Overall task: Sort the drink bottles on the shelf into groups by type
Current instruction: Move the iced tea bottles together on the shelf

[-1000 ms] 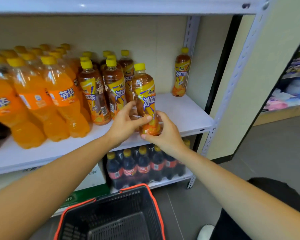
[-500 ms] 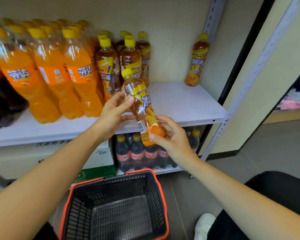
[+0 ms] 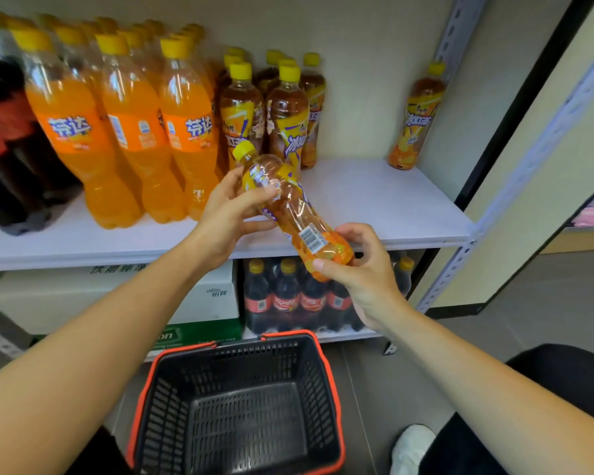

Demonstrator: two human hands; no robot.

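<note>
Now the left hand (image 3: 230, 214) curls round the iced tea bottle (image 3: 288, 204) near its neck; the right hand (image 3: 360, 269) pinches its base (barcode facing up); it tilts, cap toward eleven o'clock, in front of the shelf (image 3: 374, 200); matching tea bottles (image 3: 282, 108) stand at twelve, basket (image 3: 240, 399) at six.

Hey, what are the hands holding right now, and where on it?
One iced tea bottle, tilted. The left hand grips its upper body below the cap; the right hand holds its base.

Dark bottles (image 3: 11, 173) partly beyond left edge
</note>
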